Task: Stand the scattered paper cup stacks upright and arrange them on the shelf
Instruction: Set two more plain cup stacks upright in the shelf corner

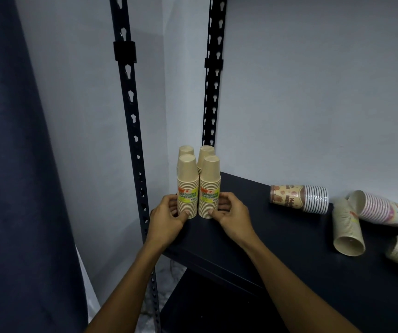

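Fingers of the left hand (166, 213) are curling around the front-left cup stack (187, 188), while the right hand (229, 211) is gripping the front-right cup stack (209, 188). Both are standing upright on the shelf (277, 248), two more stacks (196, 152) just behind them. Well beyond the right fingers, toppled stacks (347, 212) are lying.
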`<state>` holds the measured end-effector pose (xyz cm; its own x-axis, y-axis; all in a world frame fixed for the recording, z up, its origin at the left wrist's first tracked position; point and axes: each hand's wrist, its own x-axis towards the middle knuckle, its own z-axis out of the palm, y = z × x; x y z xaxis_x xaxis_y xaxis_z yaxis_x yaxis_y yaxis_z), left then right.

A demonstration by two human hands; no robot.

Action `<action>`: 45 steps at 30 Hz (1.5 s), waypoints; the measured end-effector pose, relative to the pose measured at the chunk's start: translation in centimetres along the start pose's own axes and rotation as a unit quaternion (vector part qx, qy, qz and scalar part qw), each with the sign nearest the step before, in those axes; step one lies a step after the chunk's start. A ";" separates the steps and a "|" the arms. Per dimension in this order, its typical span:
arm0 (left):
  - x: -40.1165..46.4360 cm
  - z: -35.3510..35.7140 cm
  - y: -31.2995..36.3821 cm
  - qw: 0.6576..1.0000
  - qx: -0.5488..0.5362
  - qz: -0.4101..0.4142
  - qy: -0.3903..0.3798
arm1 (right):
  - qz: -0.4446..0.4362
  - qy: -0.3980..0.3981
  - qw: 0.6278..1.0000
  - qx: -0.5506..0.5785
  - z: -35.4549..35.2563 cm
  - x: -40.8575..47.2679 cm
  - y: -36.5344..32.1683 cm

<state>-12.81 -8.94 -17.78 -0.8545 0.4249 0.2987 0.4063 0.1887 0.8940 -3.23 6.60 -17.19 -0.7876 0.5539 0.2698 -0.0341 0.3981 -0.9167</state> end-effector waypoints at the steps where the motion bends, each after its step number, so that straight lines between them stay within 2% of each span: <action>1: 0.0 0.0 -0.1 1.000 0.001 0.001 0.003 | 0.001 -0.001 1.000 -0.002 0.0 0.0 0.0; 19: -0.2 0.4 -0.4 0.998 0.041 0.040 0.024 | 0.005 0.010 0.999 -0.037 -0.1 -0.1 -0.3; 27: -0.7 0.6 -0.2 0.994 0.090 0.049 0.038 | 0.010 0.025 0.997 -0.071 0.0 -0.3 -0.3; 31: -1.5 0.7 0.1 0.988 0.132 0.066 0.043 | 0.007 0.043 0.992 -0.121 -0.1 -0.5 -0.1; 36: -3.4 1.4 1.0 0.975 0.193 0.057 0.096 | 0.004 0.049 0.966 -0.255 -0.8 -1.5 0.1; 40: -5.5 2.1 1.1 0.962 0.232 0.073 0.127 | -0.005 0.038 0.950 -0.309 -1.9 -3.4 -0.2; 45: -7.6 3.3 1.9 0.944 0.294 0.127 0.077 | -0.016 0.034 0.942 -0.334 -4.5 -6.7 -0.3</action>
<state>-4.51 -8.89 -19.42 -0.7233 0.3976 0.5646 0.6759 0.5752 0.4608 4.77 6.05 -17.39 -0.7506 0.5708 0.3328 0.3562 0.7738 -0.5237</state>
